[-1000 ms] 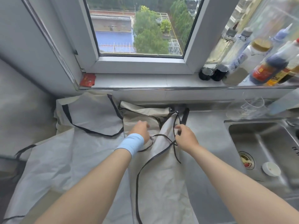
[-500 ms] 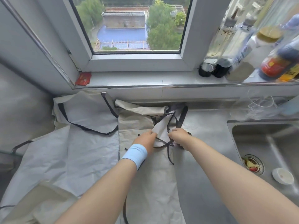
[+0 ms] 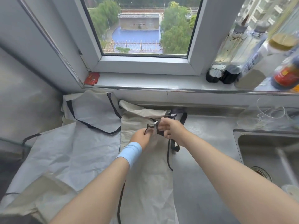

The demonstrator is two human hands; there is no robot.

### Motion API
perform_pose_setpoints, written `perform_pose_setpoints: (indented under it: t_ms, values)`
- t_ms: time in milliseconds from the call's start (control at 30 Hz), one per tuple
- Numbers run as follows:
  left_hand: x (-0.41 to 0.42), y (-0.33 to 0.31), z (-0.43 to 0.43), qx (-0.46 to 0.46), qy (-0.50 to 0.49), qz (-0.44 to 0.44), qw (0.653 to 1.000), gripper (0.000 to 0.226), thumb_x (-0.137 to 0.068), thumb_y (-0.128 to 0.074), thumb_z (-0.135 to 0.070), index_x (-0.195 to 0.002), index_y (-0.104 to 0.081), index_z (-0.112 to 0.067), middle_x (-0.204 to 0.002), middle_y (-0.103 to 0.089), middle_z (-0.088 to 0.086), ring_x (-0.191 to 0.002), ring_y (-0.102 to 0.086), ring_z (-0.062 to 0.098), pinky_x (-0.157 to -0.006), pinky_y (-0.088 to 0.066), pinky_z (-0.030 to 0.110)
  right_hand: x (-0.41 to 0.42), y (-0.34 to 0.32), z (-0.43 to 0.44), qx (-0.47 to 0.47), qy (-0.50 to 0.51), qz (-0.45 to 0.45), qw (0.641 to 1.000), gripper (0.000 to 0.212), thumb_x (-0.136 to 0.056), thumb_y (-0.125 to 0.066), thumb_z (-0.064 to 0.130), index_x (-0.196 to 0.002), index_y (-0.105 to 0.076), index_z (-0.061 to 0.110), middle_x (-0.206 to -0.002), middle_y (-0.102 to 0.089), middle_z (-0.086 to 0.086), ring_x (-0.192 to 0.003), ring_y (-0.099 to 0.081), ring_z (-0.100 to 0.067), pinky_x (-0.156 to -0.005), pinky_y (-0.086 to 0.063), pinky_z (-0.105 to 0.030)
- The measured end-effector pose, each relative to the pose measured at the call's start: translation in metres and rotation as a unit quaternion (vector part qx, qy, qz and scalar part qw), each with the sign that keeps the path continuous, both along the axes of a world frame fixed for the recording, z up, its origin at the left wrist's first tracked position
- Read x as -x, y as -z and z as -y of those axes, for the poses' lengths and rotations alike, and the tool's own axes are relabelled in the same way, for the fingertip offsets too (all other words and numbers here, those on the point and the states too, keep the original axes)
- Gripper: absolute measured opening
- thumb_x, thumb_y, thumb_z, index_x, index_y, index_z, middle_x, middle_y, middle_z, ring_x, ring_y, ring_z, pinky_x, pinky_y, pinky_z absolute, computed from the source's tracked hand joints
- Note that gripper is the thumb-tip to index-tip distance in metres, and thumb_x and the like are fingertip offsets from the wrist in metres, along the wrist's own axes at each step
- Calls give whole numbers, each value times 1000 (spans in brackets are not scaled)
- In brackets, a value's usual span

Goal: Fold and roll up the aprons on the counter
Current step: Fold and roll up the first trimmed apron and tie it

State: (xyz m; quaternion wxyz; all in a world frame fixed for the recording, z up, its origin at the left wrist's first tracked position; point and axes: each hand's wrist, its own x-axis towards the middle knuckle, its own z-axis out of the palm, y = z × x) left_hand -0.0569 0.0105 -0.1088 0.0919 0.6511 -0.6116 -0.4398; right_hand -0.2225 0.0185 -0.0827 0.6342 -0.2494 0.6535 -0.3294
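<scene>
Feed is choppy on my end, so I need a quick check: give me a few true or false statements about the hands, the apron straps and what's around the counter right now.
1. Both hands hold the dark straps of the folded apron. True: the left hand and right hand both pinch them.
2. The apron is already rolled up. False: it lies long and flat on the counter.
3. A blue wristband is on the right wrist. False: it is on the left wrist.
4. A second apron lies spread out to the left. True.
5. The sink is to the left of the aprons. False: it is to the right.
</scene>
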Motion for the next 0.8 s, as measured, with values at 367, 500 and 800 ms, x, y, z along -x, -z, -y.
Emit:
perform_pose_setpoints:
  t_ms: [367,500,800]
  values:
    - [-58,15,21,57,-84,118,988,51,-84,-62,-18,-132,-47,-19,-132,-46,10,-121,-50,32,-99,-43,37,-33,20,4,170,-222,-302,911,49,-83,-53,5,-127,-65,23,-136,-57,8,-127,-51,-8,-101,-33,-12]
    - [-54,25,14,26,58,148,987,67,-81,-66,-27,-140,-34,-24,-135,-48,6,-126,-46,29,-103,-41,41,-46,38,5,178,-325,-378,848,75,-80,-49,-5,-148,-38,23,-162,-19,0,-135,-43,-22,-105,-36,-24]
    - [-71,39,5,114,165,262,944,79,-79,-67,-26,-145,-23,-26,-138,-38,4,-128,-37,27,-102,-38,38,-56,70,-46,223,-382,-532,722,25,-83,-57,25,-106,-56,16,-111,-50,-6,-106,-52,-32,-84,-41,-39]
